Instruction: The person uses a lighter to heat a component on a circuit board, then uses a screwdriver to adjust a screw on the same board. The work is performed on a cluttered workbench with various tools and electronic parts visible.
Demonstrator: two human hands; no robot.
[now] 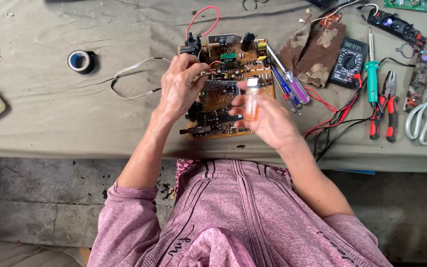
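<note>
Lying flat on the grey-green cloth [50,123], mid-table: circuit board [226,84], brown, crowded with parts. Pinching wires at the board's upper left corner: left hand [178,89], fingers curled in tight. Hovering above the board's lower right: right hand [268,121], fingers closing around a small orange bottle [251,103]. Lying just right: screwdrivers [292,84], multimeter [349,62], soldering iron [371,74], pliers [386,106], scissors [423,116]. Sitting well left: tape roll [80,61].

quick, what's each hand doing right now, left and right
Left hand: fingers curled down on the circuit board; whether it grips anything cannot be told.
Right hand: closed around a small orange bottle.
</note>
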